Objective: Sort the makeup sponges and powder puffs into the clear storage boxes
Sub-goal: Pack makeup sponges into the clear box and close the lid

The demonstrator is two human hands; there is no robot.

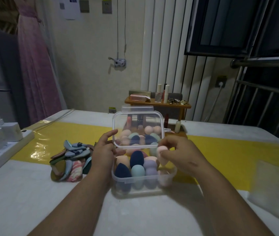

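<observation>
The left hand [104,150] pinches the clear plastic lid [138,126] open; the right hand [178,154] pinches a pale pink teardrop sponge [161,155] over the crowded clear storage box [144,178], where forcing it could eject neighbouring sponges [136,159].

Sponges [138,165] fill the box [144,183]; puffs [70,160] lie left of it.

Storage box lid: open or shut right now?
Open. The lid stands raised behind the box; the left hand holds its edge, sponges lie uncovered below.
</observation>
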